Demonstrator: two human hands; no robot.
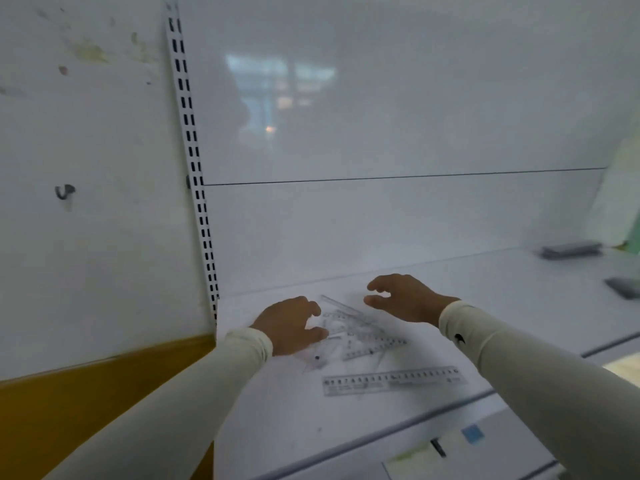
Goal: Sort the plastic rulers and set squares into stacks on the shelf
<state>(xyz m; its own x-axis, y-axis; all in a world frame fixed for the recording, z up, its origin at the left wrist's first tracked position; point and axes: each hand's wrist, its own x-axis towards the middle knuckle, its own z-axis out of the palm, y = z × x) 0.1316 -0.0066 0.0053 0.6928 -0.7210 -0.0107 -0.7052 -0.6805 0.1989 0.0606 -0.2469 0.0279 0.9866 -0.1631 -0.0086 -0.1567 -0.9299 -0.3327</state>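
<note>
Plastic rulers and set squares (349, 332) are seen lying in a loose, overlapping heap on the white shelf (519, 306), near its back wall, with one long ruler (393, 381) lying apart, just in front of the heap. No tidy stack can be made out, so the sorting is judged barely begun, with nearly all of it left. The left hand (289, 325) is laid on the heap's left edge, fingers loosely curled; whether a piece is pinched cannot be told. The right hand (403, 299) is held relaxed and empty, just behind the heap.
</note>
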